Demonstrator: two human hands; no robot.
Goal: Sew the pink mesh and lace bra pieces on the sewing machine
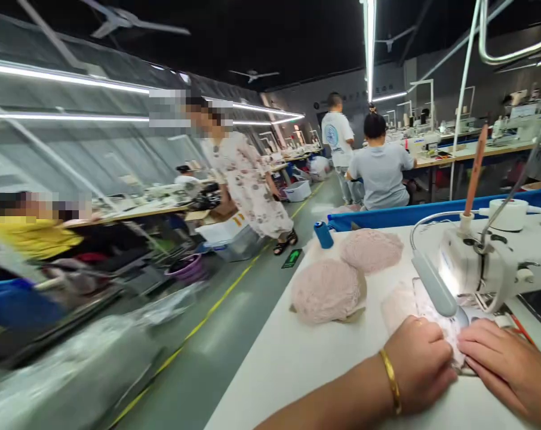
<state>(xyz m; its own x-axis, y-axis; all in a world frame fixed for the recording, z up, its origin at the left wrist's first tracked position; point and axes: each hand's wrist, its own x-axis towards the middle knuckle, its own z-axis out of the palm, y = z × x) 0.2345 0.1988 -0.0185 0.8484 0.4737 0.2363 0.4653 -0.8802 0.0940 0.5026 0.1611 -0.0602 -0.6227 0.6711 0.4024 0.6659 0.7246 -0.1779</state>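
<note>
Pale pink lace fabric lies under the head of a white sewing machine, with a grey lamp-like bar above it. My left hand, with a gold bracelet at the wrist, has its fingers curled on the fabric's near left part. On the right side of the needle area, my right hand rests with its fingers stretched out on the fabric's edge. The needle itself is hidden. Two rounded pink lace pieces, a nearer one and a farther one, lie to the left.
A blue thread spool stands at the table's far left corner. A blue cloth trough runs along the far edge. An aisle with a yellow line passes on the left, where a person walks. Other people sit at machines.
</note>
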